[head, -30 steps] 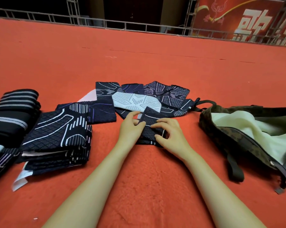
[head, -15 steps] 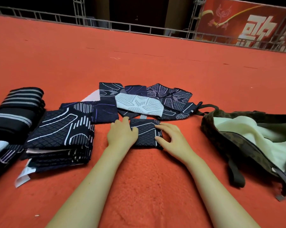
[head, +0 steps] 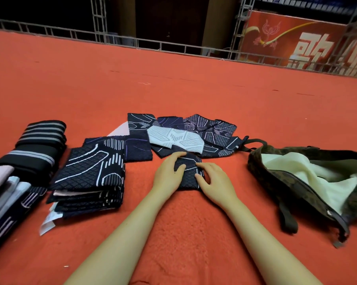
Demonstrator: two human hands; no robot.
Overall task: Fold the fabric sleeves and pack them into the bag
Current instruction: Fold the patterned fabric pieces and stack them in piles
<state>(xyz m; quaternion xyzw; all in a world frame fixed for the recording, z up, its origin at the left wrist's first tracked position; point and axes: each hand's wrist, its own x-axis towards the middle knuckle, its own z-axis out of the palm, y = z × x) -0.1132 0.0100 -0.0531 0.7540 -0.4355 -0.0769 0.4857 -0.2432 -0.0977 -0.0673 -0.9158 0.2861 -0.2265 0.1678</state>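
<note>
Knit navy sleeve (head: 188, 171), folded square, gripped by left hand (head: 167, 173) and right hand (head: 213, 182).

Even, soft overhead light on the red carpet (head: 194, 95)

Faint shadows under the forearms; the background is dark, straight railings (head: 153, 43) bow at the edges (wide-angle), and the whole frame looks slightly soft.

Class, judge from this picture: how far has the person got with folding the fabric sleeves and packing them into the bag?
Done: a folded stack lies at left on the red carpet. In hand: the left hand and right hand grip a small dark sleeve, folded compact. Left: a loose pile behind awaits folding, and the open bag at right shows only its pale lining, so no packing is visible yet.
</note>
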